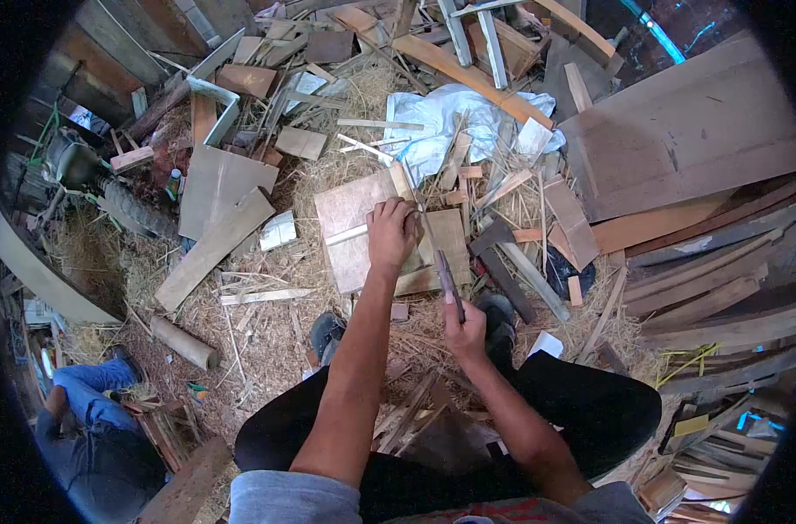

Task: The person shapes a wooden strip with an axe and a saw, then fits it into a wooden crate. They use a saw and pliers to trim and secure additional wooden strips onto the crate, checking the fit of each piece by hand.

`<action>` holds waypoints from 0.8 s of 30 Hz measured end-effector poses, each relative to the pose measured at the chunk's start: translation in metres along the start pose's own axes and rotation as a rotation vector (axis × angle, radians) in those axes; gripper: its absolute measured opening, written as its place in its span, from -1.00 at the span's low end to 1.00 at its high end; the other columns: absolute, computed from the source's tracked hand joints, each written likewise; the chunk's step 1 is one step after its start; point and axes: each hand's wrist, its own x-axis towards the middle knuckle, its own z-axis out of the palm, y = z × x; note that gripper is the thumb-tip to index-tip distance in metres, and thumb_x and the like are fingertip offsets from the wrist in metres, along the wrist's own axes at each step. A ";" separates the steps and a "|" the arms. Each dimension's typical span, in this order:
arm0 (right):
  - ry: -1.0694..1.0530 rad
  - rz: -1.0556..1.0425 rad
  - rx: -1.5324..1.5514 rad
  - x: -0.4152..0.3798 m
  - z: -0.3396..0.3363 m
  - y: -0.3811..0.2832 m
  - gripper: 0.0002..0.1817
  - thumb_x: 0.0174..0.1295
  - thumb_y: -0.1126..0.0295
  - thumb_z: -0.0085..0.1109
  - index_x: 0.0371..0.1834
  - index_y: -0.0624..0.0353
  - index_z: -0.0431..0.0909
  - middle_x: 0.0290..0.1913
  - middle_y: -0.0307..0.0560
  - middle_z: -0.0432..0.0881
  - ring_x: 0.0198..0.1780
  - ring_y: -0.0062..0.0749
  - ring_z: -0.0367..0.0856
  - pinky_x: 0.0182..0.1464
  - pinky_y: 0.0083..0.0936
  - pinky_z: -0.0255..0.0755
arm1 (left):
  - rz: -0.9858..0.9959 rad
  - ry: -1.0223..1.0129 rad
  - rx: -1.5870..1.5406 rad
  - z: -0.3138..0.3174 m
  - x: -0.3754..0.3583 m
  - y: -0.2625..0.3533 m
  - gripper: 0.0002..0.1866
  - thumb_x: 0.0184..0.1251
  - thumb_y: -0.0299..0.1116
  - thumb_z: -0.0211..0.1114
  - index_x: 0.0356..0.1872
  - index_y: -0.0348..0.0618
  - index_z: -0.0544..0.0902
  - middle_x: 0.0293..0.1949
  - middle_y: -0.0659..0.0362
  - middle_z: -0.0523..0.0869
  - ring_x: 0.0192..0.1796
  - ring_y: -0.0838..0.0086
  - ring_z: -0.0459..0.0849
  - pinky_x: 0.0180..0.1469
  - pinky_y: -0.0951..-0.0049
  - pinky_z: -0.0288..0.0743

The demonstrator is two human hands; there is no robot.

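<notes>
My left hand (392, 231) is closed, its fingers curled over a narrow wooden strip (401, 182) that stands above a flat wooden block. Part of the strip is hidden under the fingers. In my right hand (464, 332) is the handle of a long-bladed knife (444, 269), which looks like a machete seen almost edge-on. The blade points away from me, running close beside my left hand and the strip. Underneath lie a pale wooden board (350, 201) and another square wooden piece (448, 231), both on the straw-littered ground between and beyond my feet.
Wood offcuts surround me, with a white plastic sheet (433, 118) beyond the boards. A large brown panel (686, 122) leans at right above curved planks (712, 297). Left are a loose plank (216, 249), a tyre (134, 208) and another seated person (92, 437).
</notes>
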 end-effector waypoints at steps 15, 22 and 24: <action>-0.004 -0.070 -0.122 0.002 -0.006 0.014 -0.47 0.43 0.05 0.08 -0.55 0.30 0.48 -0.71 0.04 0.36 -0.66 -0.25 0.34 -0.51 -0.27 0.26 | -0.009 -0.048 0.089 -0.003 0.001 0.006 -0.70 0.16 -0.46 0.26 -0.06 0.04 0.66 0.01 0.18 0.61 0.11 0.22 0.52 0.13 0.15 0.31; -0.062 0.010 -0.124 0.017 -0.007 -0.010 -0.46 0.45 0.05 0.08 -0.60 0.28 0.45 -0.69 -0.15 0.36 -0.61 -0.47 0.34 -0.51 -0.35 0.23 | 0.011 -0.046 0.095 -0.005 0.003 0.008 -0.68 0.14 -0.49 0.25 -0.05 0.05 0.66 -0.03 0.20 0.62 0.09 0.22 0.52 0.11 0.16 0.32; -0.067 -0.056 -0.170 0.016 -0.010 -0.003 -0.45 0.46 0.07 0.09 -0.63 0.25 0.43 -0.70 -0.26 0.34 -0.60 -0.62 0.31 -0.53 -0.42 0.20 | 0.012 -0.052 0.098 -0.004 0.005 0.007 -0.68 0.14 -0.49 0.25 -0.05 0.05 0.66 -0.03 0.20 0.62 0.09 0.22 0.52 0.10 0.16 0.32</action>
